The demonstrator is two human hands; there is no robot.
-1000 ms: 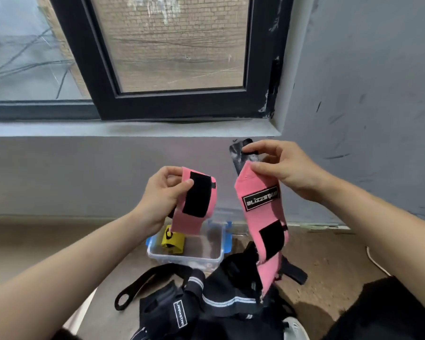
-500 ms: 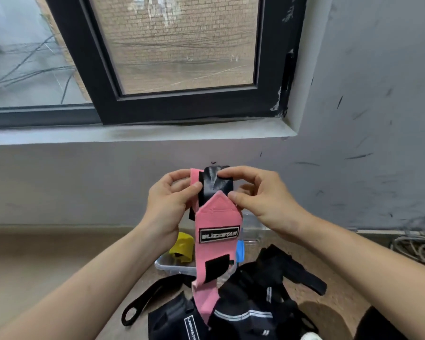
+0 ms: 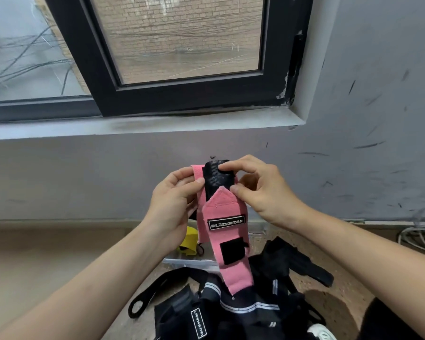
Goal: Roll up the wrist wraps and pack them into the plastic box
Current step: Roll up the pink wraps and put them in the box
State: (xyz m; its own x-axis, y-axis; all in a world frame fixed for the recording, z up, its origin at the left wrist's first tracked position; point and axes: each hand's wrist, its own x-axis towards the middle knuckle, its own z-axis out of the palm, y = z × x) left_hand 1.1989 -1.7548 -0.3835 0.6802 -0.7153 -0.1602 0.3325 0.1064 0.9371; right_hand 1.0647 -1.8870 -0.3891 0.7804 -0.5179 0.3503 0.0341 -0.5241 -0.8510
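Left hand [image 3: 174, 207] pinches the left edge of the pink fabric wrist wrap with black velcro patches [image 3: 228, 244] – it's held up, tail dangling over the clear plastic box [image 3: 182, 261], which has a yellow rolled wrap [image 3: 190, 240] inside. Right hand [image 3: 260, 192] pinches the wrap's black top end, right beside the left hand. A pile of black wraps [image 3: 231, 312] lies nearer on the floor [image 3: 35, 253].

The pink wrap [image 3: 227, 231] is matt woven cloth with fuzzy black patches; the plastic box [image 3: 189, 262] is clear and glossy.
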